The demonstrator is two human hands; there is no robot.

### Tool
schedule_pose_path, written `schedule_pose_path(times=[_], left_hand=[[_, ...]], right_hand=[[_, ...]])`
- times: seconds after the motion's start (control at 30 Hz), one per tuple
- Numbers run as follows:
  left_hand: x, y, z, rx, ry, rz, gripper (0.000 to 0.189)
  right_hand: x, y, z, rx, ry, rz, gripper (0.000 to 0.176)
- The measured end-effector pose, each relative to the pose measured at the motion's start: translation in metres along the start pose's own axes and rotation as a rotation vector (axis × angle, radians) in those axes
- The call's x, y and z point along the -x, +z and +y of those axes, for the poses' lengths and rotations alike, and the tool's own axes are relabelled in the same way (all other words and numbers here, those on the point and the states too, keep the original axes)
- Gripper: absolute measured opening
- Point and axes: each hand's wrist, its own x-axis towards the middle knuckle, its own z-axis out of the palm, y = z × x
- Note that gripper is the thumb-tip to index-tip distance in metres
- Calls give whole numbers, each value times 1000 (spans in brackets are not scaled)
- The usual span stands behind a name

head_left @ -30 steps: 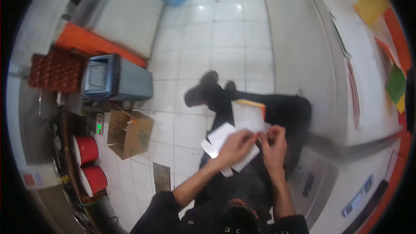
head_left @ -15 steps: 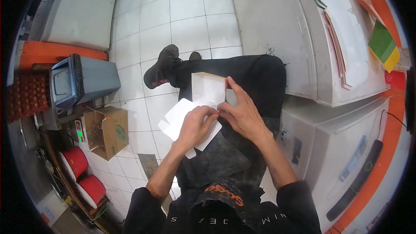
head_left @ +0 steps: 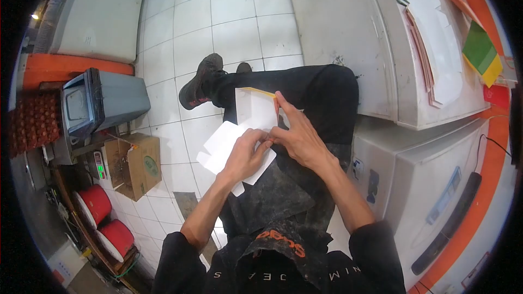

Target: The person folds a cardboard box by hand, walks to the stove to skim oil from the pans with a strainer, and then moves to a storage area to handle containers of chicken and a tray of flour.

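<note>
The white card sheet (head_left: 224,144) is lying across the seated person's lap, its lower corner hanging out past the thigh over the floor. A second white panel (head_left: 254,110) with a thin yellow-orange top edge is standing up just beyond the sheet; whether the two are one folded piece cannot be told.

The left hand (head_left: 245,158) is resting on the sheet's near right part with its fingers curled in tight, the fingertips pinching the card where sheet and panel meet. The right hand (head_left: 299,140) is meeting it from the sheet's right side. Its thumb and bent fingers are closing narrowly on the same spot, touching the left fingertips, while the index finger is stretching out straight along the panel's right edge. So most of the sheet is showing to the left of both hands, and the panel just beyond them.

Under the sheet, the black trousers (head_left: 318,92) are running out to a black shoe (head_left: 197,83) on the white tiled floor (head_left: 239,27). Left of the sheet, well apart, a grey bin (head_left: 106,103) is standing with a cardboard box (head_left: 136,166) nearer the person, and two red drums (head_left: 101,218) are sitting lower still. Right of the sheet, a white chest appliance (head_left: 425,179) is standing near the knee, and beyond it a green and yellow paper stack (head_left: 482,54) is lying on a white top.
</note>
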Motion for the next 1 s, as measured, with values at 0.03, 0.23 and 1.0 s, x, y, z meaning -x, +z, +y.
schedule_pose_path(times=[0.03,0.23,1.0], left_hand=[[0,-1,0,10,-21,-18,15],[-1,0,-4,57,-26,-41,16],[-3,8,-16,322,-157,123,25]], right_hand=[[0,0,0,7,8,-16,14],[1,2,-1,35,38,-72,16],[14,19,-16,-332,532,272,23]])
